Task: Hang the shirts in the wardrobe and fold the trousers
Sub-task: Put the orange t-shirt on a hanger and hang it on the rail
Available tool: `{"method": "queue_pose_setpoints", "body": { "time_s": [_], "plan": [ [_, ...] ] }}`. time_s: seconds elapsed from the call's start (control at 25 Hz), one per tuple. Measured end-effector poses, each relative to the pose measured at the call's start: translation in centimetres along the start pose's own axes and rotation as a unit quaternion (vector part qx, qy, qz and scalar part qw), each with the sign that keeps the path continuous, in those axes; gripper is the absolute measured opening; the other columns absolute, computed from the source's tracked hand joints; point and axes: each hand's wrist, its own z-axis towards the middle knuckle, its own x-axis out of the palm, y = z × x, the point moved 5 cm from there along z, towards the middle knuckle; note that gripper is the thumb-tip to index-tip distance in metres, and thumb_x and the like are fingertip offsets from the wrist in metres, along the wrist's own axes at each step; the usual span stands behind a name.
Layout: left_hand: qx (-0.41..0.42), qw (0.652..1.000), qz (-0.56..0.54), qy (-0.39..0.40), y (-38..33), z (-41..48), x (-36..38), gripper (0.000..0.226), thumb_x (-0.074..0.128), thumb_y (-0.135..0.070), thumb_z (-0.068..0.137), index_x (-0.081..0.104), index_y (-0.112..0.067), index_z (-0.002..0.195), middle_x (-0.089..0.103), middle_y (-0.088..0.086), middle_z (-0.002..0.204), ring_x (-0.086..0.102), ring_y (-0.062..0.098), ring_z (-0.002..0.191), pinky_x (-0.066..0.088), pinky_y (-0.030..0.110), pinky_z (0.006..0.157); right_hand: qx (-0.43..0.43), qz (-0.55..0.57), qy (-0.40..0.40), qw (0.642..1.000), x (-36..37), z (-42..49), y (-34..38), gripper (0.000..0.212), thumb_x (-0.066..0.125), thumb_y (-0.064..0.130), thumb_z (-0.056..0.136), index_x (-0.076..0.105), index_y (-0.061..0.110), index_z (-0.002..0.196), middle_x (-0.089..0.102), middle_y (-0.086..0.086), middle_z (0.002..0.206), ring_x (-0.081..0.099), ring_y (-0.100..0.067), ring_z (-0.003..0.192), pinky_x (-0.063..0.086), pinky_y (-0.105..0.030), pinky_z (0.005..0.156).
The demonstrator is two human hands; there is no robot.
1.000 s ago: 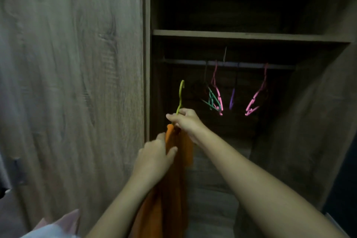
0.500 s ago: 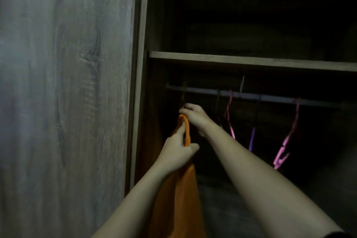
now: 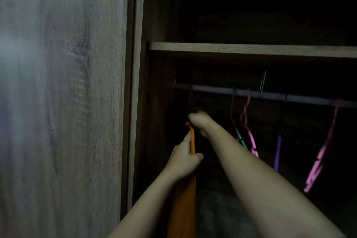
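past the closed wardrobe door (image 3: 63, 102) at the left, one orange shirt (image 3: 183, 199) hanging edge-on between two outstretched forearms, pinched near its top by the left hand (image 3: 183, 158), one finger lying up along the cloth. just above, right hand (image 3: 199, 121) clenched at the shirt's top on the dim neck of its hanger (image 3: 190, 98), hook up at the rail (image 3: 270, 94) under one shelf (image 3: 251, 49). further right on the rail, four bare hangers: green one (image 3: 238, 137), pink one (image 3: 249, 121), purple one (image 3: 277, 152), far pink one (image 3: 320, 160).
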Motion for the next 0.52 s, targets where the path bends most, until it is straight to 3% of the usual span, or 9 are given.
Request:
{"method": "queue_pose_setpoints", "body": {
  "time_s": [0.08, 0.16, 0.2, 0.28, 0.36, 0.44, 0.52],
  "plan": [
    [-0.006, 0.999, 0.033, 0.015, 0.6, 0.3, 0.0, 0.081, 0.059, -0.027, 0.089, 0.008, -0.029, 0.151, 0.061, 0.005, 0.105, 0.062, 0.014, 0.089, 0.054, 0.026, 0.082, 0.014, -0.026, -0.006, 1.000, 0.1, -0.3, 0.1, 0.020, 0.046, 0.019, 0.095, 0.059, 0.008, 0.105, 0.061, -0.010, 0.095, 0.058, -0.020, 0.084, 0.048, -0.031, 0.075],
    [-0.014, 0.995, 0.096, 0.030, 1.1, -0.1, -0.4, 0.092, 0.058, -0.045, 0.088, -0.005, -0.025, 0.151, 0.039, 0.009, 0.147, 0.046, 0.024, 0.128, 0.042, 0.039, 0.106, 0.008, -0.033, -0.021, 0.999, 0.2, -0.7, 0.1, 0.017, 0.050, 0.019, 0.094, 0.059, 0.011, 0.105, 0.063, -0.011, 0.101, 0.060, -0.023, 0.091, 0.049, -0.032, 0.078],
    [-0.011, 0.993, 0.113, 0.028, 1.2, -0.9, -0.8, 0.093, 0.056, -0.049, 0.088, -0.007, -0.023, 0.151, 0.028, 0.008, 0.154, 0.037, 0.024, 0.136, 0.037, 0.040, 0.110, -0.010, -0.024, -0.046, 0.999, 0.2, -1.3, 0.2, 0.017, 0.051, 0.020, 0.093, 0.058, 0.012, 0.106, 0.063, -0.010, 0.104, 0.061, -0.024, 0.096, 0.050, -0.033, 0.082],
    [0.010, 0.995, 0.099, 0.012, 1.3, -3.5, -2.0, 0.085, 0.054, -0.045, 0.091, -0.002, -0.022, 0.152, 0.044, 0.005, 0.142, 0.048, 0.016, 0.126, 0.044, 0.025, 0.102, -0.073, 0.007, -0.153, 0.986, -0.3, -3.3, 0.0, 0.024, 0.051, 0.023, 0.093, 0.058, 0.014, 0.115, 0.063, -0.010, 0.112, 0.061, -0.024, 0.104, 0.050, -0.032, 0.088],
    [0.032, 0.996, 0.084, -0.012, 1.7, -6.9, -3.3, 0.072, 0.052, -0.033, 0.095, 0.010, -0.019, 0.152, 0.055, -0.005, 0.126, 0.052, 0.000, 0.110, 0.040, 0.002, 0.084, -0.128, 0.056, -0.221, 0.965, 0.4, -6.4, -1.4, 0.019, 0.048, 0.026, 0.094, 0.057, 0.021, 0.110, 0.063, -0.010, 0.112, 0.062, -0.023, 0.098, 0.049, -0.028, 0.078],
    [0.039, 0.995, 0.082, -0.046, 3.0, -10.8, -4.8, 0.063, 0.052, -0.027, 0.096, 0.022, -0.017, 0.150, 0.047, -0.004, 0.140, 0.040, -0.006, 0.116, 0.029, -0.007, 0.082, -0.127, 0.094, -0.214, 0.964, 3.2, -10.1, -4.1, 0.011, 0.044, 0.029, 0.096, 0.054, 0.027, 0.101, 0.063, -0.009, 0.105, 0.064, -0.022, 0.089, 0.051, -0.030, 0.072],
    [0.034, 0.994, 0.077, -0.063, 5.1, -14.9, -5.8, 0.055, 0.052, -0.021, 0.096, 0.031, -0.016, 0.147, 0.045, -0.001, 0.143, 0.040, -0.011, 0.114, 0.026, -0.012, 0.079, -0.103, 0.105, -0.197, 0.969, 6.9, -13.9, -7.2, 0.010, 0.042, 0.031, 0.096, 0.052, 0.027, 0.098, 0.062, -0.009, 0.101, 0.064, -0.023, 0.084, 0.054, -0.035, 0.072]
  ]
}}
